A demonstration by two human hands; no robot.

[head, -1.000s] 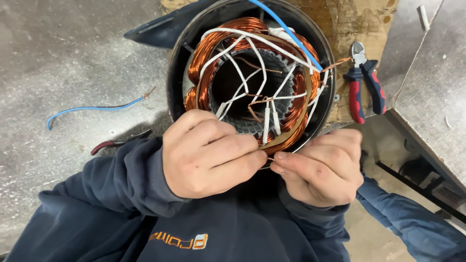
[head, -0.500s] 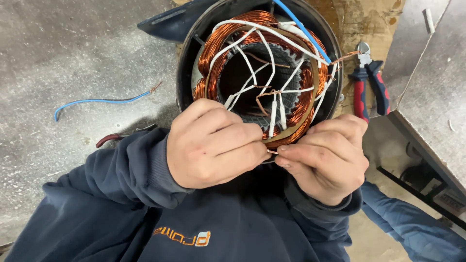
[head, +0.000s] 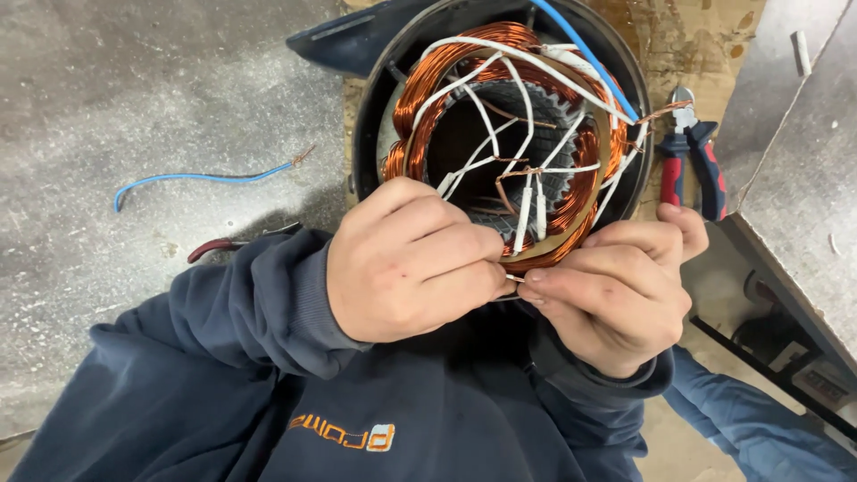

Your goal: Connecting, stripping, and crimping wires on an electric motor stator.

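Both hands, left [head: 406,259] and right [head: 616,286], pinch a thin wire [head: 514,278] at the copper-wound stator [head: 500,134] on dusty grey worktop [head: 134,107], pliers [head: 692,165] beside.

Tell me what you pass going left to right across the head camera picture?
Blue wire → left hand → right hand → pliers → metal sheet.

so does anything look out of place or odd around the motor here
A loose blue wire with a bared end lies alone on the grey floor, apart from the stator where both hands pinch a thin wire.
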